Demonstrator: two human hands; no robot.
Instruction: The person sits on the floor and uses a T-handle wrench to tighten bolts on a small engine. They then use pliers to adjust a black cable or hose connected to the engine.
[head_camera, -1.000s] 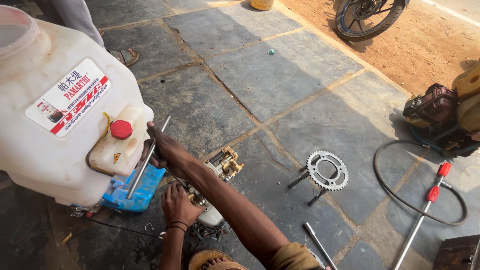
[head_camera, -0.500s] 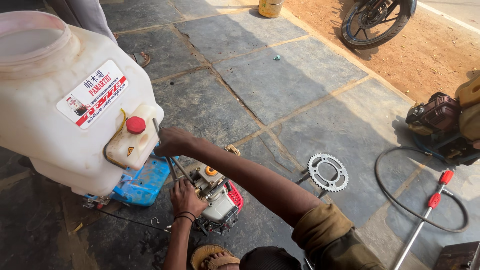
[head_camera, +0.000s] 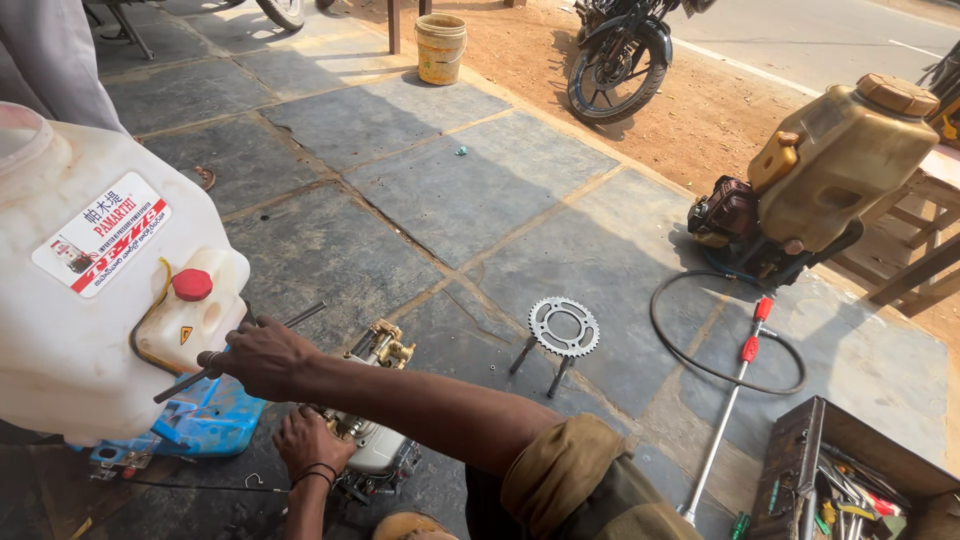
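The right hand (head_camera: 262, 355) has its grip pinching a long metal rod (head_camera: 240, 347) just below the white sprayer tank (head_camera: 90, 300); the rod's middle is hidden by the fingers. The left hand (head_camera: 312, 440) rests on the small engine (head_camera: 375, 440), but whether its grip is spread or pressed together cannot be told. The engine sits on the stone floor (head_camera: 420, 200), partly hidden by the forearm. A sprocket (head_camera: 563, 327) stands nearby.

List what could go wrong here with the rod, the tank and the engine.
The right hand grips a rod close to the white tank; a slip might gouge the tank or the small bottle. The left hand sits on the engine, so fingers may get pinched. The tank looks tilted and might tip.
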